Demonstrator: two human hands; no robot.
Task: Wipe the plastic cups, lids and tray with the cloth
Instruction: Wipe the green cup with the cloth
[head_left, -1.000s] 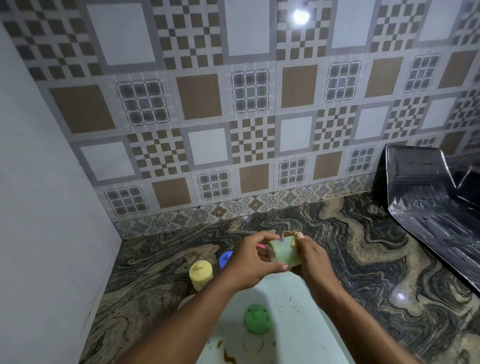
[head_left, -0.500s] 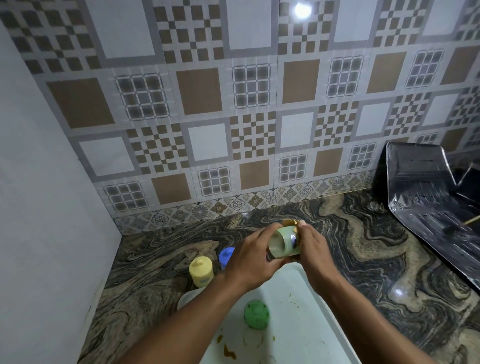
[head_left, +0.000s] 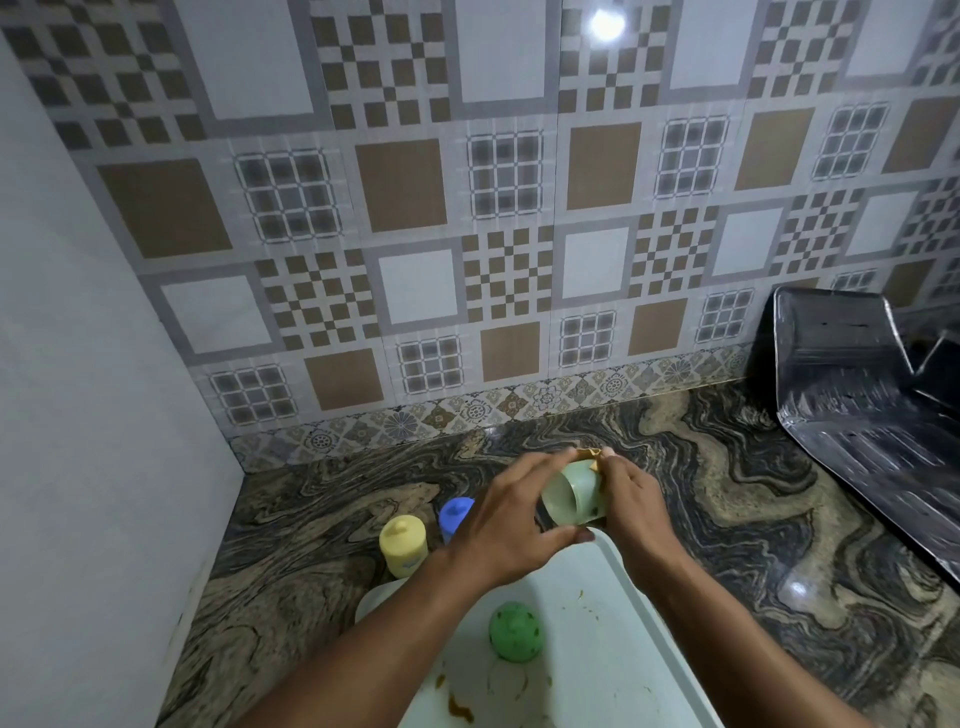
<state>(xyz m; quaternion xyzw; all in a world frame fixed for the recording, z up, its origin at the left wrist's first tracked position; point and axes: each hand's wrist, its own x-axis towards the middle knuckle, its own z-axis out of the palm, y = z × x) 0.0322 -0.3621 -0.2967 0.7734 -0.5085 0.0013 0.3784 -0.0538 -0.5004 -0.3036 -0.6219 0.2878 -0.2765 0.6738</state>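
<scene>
**Pale green cup in hand, stained tray waiting**

Above the far end of the white plastic tray (head_left: 613, 670), I hold a pale green translucent plastic cup (head_left: 571, 493) on its side, its open mouth turned toward my left. My left hand (head_left: 511, 525) wraps the cup from the left, fingers curled over its top and thumb beneath. My right hand (head_left: 636, 506) is closed against its base end, pinching a scrap of yellowish-tan cloth (head_left: 592, 457) to it; only a small edge of the cloth shows past my fingers.

I judge the job to be well short of finished. This cup is the piece being wiped. The tray carries brown smears near its close end and small specks in the middle, so it looks unwiped. A green domed plastic lid (head_left: 516, 631) sits on the tray, near its middle. Off the tray's far left corner stand a yellow plastic cup with a knobbed lid (head_left: 402, 545) and, just behind it, a blue plastic lidded cup (head_left: 456, 517) partly hidden by my left hand; I cannot tell whether either has been cleaned.

The counter (head_left: 727, 493) is dark swirled stone, glossy and reflecting a lamp. A patterned brown, grey and white tiled wall (head_left: 467, 208) backs it, a plain grey wall (head_left: 78, 415) closes the left end, and a dark metal drainboard (head_left: 872, 410) lies at the right.
</scene>
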